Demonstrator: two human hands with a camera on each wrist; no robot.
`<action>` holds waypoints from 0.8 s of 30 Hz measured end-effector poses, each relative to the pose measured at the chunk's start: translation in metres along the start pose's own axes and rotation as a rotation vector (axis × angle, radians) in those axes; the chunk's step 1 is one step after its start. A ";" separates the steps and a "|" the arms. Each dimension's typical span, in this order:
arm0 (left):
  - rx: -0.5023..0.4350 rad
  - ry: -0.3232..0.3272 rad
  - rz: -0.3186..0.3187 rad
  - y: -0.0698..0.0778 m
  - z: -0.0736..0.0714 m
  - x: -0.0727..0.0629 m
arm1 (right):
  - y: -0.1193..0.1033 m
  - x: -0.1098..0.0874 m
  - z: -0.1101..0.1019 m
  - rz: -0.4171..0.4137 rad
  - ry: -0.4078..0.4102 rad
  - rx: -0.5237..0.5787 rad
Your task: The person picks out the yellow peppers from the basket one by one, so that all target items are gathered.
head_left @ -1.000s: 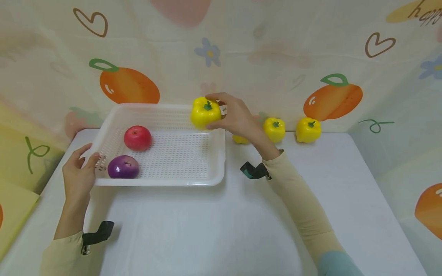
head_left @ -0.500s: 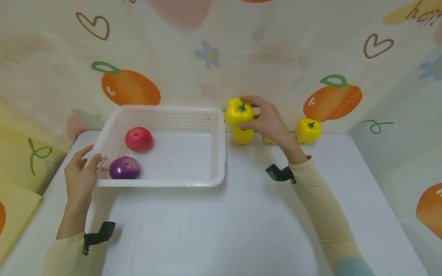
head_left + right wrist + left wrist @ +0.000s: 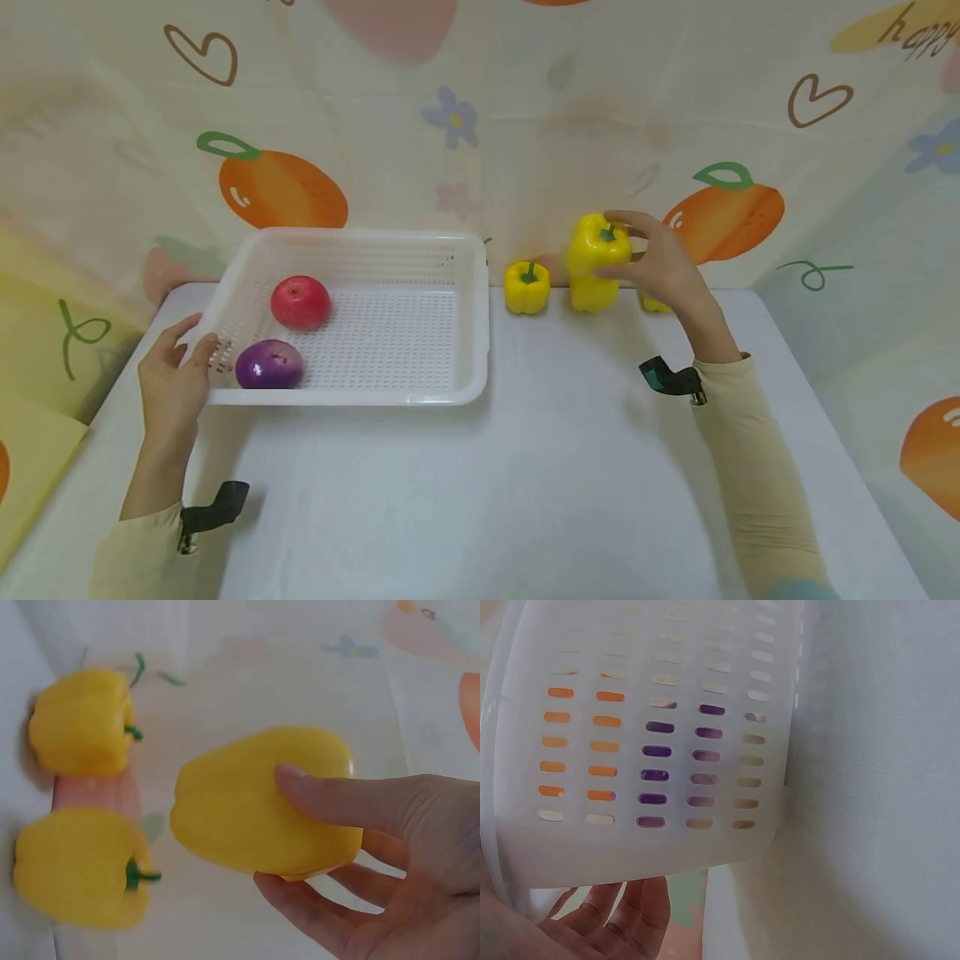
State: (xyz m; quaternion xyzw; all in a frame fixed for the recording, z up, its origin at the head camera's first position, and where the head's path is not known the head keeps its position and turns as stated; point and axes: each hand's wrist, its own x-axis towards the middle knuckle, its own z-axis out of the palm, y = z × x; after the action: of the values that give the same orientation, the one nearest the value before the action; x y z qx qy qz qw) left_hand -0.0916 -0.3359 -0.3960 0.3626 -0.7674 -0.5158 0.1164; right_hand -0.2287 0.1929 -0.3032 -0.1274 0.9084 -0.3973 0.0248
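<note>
My right hand (image 3: pixel 663 262) holds a yellow bell pepper (image 3: pixel 597 236) between thumb and fingers, its green stem visible in the head view. This pepper overlaps a second yellow bell pepper (image 3: pixel 594 297) standing behind and below it. In the right wrist view, the held pepper (image 3: pixel 259 802) is apart from two others. My left hand (image 3: pixel 174 379) grips the left end of a white perforated plastic basket (image 3: pixel 345 398). Inside lie a round red fruit (image 3: pixel 301 302) and a glossy purple, rounded one (image 3: pixel 269 365), both toward the left.
Another yellow bell pepper (image 3: pixel 527 288) stands just right of the basket, at the back of the white table (image 3: pixel 450 500). A further pepper (image 3: pixel 655 305) is mostly hidden behind my right hand. A printed cloth (image 3: pixel 570 150) rises behind the table.
My right hand has carried the held pepper rightward, from over the basket's back right corner to above the row of peppers. My left hand and the basket stay nearly in place.
</note>
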 end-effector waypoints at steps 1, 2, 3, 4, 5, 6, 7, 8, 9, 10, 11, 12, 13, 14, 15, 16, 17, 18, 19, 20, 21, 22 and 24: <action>-0.004 0.000 -0.002 0.000 0.000 0.000 | 0.003 -0.001 -0.004 0.001 0.000 -0.012; -0.006 -0.007 -0.002 -0.001 0.000 0.001 | 0.007 -0.003 -0.007 0.002 -0.001 -0.024; -0.010 -0.010 0.000 -0.001 0.000 0.001 | 0.010 -0.004 -0.011 0.006 -0.001 -0.042; -0.010 -0.013 -0.001 -0.001 0.000 0.002 | 0.014 -0.005 -0.015 0.004 -0.001 -0.059; -0.011 -0.015 0.000 -0.001 0.000 0.002 | 0.019 -0.007 -0.020 0.005 0.000 -0.076; -0.010 -0.018 -0.002 -0.001 0.000 0.002 | 0.023 -0.008 -0.024 0.010 0.003 -0.095; -0.006 -0.022 0.000 -0.001 -0.001 0.002 | 0.027 -0.010 -0.029 0.014 0.009 -0.110; -0.001 -0.023 0.004 -0.001 -0.001 0.002 | 0.031 -0.011 -0.033 0.017 0.018 -0.127; 0.003 -0.016 0.007 -0.001 -0.002 0.001 | 0.035 -0.013 -0.038 0.018 0.029 -0.145; 0.008 -0.012 0.005 -0.001 -0.002 0.001 | 0.039 -0.014 -0.043 0.013 0.044 -0.157; 0.008 -0.011 0.003 -0.001 -0.002 0.001 | 0.043 -0.016 -0.047 0.017 0.057 -0.170; 0.005 -0.010 0.000 -0.001 -0.003 0.001 | 0.046 -0.018 -0.051 0.019 0.072 -0.179; 0.001 -0.006 -0.004 -0.001 -0.003 0.001 | 0.050 -0.019 -0.055 0.017 0.087 -0.182; -0.001 -0.002 -0.008 -0.001 -0.003 0.001 | 0.053 -0.021 -0.058 0.022 0.099 -0.194; -0.003 -0.001 -0.012 -0.001 -0.003 0.001 | 0.057 -0.023 -0.062 0.027 0.109 -0.196; -0.010 -0.005 -0.017 -0.001 -0.003 0.002 | 0.060 -0.025 -0.065 0.029 0.116 -0.198; -0.018 -0.007 -0.019 -0.001 -0.002 0.002 | 0.064 -0.027 -0.068 0.036 0.118 -0.207; -0.023 -0.008 -0.019 -0.002 -0.002 0.002 | 0.067 -0.028 -0.070 0.033 0.123 -0.208; -0.025 -0.010 -0.021 -0.001 -0.002 0.002 | 0.070 -0.030 -0.073 0.030 0.124 -0.211; -0.022 -0.014 -0.019 -0.001 -0.002 0.002 | 0.073 -0.031 -0.076 0.034 0.124 -0.217; -0.019 -0.020 -0.019 -0.001 -0.002 0.002 | 0.076 -0.033 -0.078 0.036 0.124 -0.218; -0.016 -0.025 -0.019 -0.001 -0.002 0.002 | 0.078 -0.034 -0.080 0.040 0.122 -0.225; -0.002 -0.029 -0.019 -0.001 -0.002 0.002 | 0.083 -0.037 -0.085 0.052 0.119 -0.223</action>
State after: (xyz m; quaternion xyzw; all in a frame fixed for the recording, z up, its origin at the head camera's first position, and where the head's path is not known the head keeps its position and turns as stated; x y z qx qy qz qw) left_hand -0.0917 -0.3393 -0.3963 0.3621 -0.7651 -0.5228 0.1009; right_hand -0.2234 0.3170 -0.3083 -0.0819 0.9499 -0.3000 -0.0332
